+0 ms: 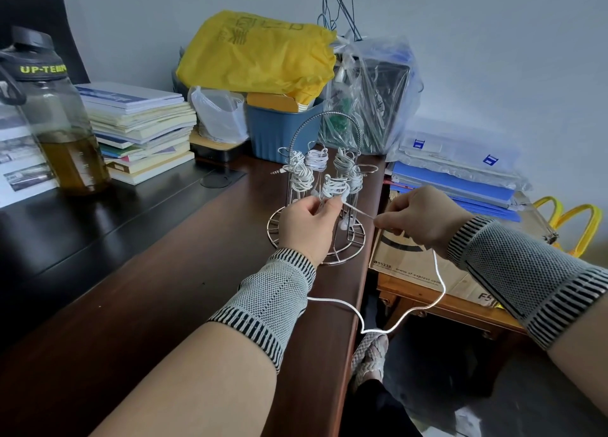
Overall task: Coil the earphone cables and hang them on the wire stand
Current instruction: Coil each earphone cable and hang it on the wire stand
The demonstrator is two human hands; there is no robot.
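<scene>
A chrome wire stand (329,120) rests near the right edge of the brown desk (184,278). Several coiled white earphone bundles (301,170) hang from its hooks. My left hand (306,224) pinches one end of a white earphone cable (439,288) right in front of the stand's lower part. My right hand (418,216) pinches the same cable a short way to the right, so a taut stretch runs between the hands. The remaining cable drops from my right hand in a long slack loop past the desk edge and back under my left wrist.
A large water bottle (56,124) and a stack of books (141,127) sit at the left. Behind the stand are a blue bin (279,130), a yellow bag (260,55) and clear plastic bags (371,91). A side table holds folders (454,180) and a cardboard box (411,265).
</scene>
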